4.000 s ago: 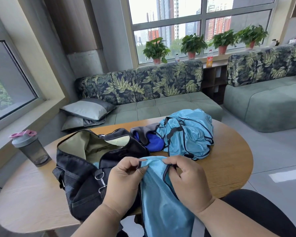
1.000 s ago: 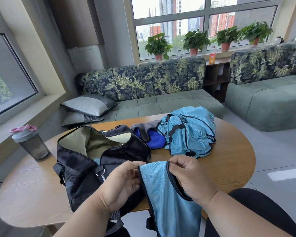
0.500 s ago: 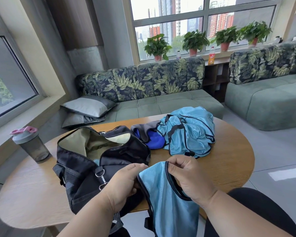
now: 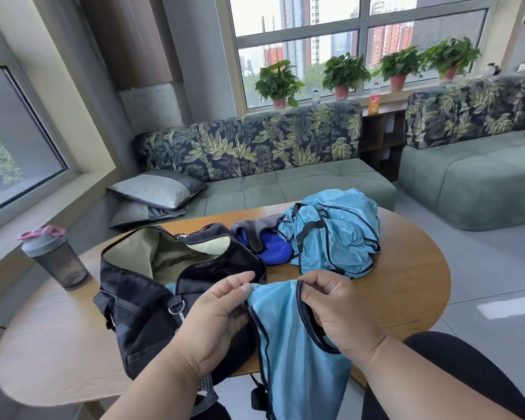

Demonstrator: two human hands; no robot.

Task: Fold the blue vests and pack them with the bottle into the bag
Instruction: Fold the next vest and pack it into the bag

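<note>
A light blue vest [image 4: 288,338] with dark trim hangs over the near table edge. My left hand [image 4: 222,307] pinches its top left corner and my right hand [image 4: 331,307] pinches the top right corner by the dark edging. A black bag [image 4: 152,292] lies open on the table to the left, its beige lining showing. A heap of more light blue vests [image 4: 331,234] sits behind my hands. The grey shaker bottle [image 4: 53,257] with a pink lid stands upright at the table's far left.
A dark blue and grey cloth [image 4: 264,237] lies between the bag and the vest heap. The oval wooden table [image 4: 406,286] shows bare wood at right and front left. Green sofas stand behind and to the right. My dark-clad knee [image 4: 455,368] is under the table edge.
The vest's top edge has been spread flatter between my hands over the last seconds. My hands stay at the near table edge; the bag, heap and bottle have not moved.
</note>
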